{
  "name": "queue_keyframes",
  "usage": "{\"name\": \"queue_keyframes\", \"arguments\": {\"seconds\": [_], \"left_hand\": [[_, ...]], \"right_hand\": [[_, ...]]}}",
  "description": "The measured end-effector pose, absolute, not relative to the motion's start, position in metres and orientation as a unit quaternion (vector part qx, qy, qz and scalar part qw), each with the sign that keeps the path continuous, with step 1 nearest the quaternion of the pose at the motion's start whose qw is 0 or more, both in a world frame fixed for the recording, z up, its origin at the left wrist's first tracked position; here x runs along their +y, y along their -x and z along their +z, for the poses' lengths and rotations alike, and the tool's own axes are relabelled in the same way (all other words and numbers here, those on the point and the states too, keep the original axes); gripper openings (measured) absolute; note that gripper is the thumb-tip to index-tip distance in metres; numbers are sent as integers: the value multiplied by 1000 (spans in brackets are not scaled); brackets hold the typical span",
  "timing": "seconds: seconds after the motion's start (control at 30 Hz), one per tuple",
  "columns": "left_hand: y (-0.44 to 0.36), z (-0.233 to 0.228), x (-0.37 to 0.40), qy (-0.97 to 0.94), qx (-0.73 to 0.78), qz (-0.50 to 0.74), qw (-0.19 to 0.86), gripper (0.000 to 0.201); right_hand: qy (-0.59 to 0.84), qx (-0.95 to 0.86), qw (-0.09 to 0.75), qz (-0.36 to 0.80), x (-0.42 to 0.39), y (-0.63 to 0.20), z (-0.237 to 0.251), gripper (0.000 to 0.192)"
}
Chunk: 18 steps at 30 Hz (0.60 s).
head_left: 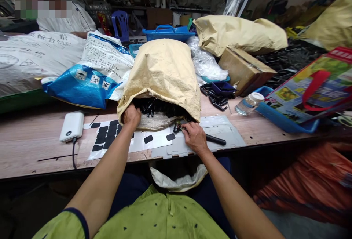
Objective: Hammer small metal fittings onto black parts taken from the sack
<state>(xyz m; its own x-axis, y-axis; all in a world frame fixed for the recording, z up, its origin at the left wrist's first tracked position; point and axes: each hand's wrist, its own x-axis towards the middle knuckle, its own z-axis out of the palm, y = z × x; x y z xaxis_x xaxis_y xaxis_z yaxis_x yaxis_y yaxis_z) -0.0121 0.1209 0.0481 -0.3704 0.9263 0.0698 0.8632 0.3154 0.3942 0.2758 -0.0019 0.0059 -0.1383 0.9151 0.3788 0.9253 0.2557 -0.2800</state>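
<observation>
Sack: a tan sack lay on its side in the middle of the bench, mouth toward the person, so the black parts inside could be reached at the opening.
Left hand: the left hand gripped the sack's lower lip at the left corner, fingers curled shut on the fabric, seemingly to keep the mouth open.
Right hand: the right hand rested at the mouth's right corner, fingertips pinching a small black part just outside the opening.
Sheet: a white sheet with black pads lay flat under the mouth, next to a grey plate; a black rod lay on the plate beside the right hand.
Around: a white power bank sat to the left, a water bottle and a blue tray to the right.
Hidden: how many parts the sack held could not be told, and their shape was hard to make out in the shadow; the sack covered part of the sheet.
Other person: someone in white sat at the far left, hands out of sight.
</observation>
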Motion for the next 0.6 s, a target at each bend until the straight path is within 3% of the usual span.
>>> {"name": "queue_keyframes", "arguments": {"seconds": [0.17,0.37,0.6], "left_hand": [[6,42,57,-619,729,287,53,29],[-15,19,-4,-744,531,327,238,20],[-13,13,3,-758,505,301,283,37]], "right_hand": [[609,-754,246,-10,-2,-276,5,17],[607,-754,250,-9,-3,-275,4,18],[609,-754,246,-16,-2,-276,3,18]]}}
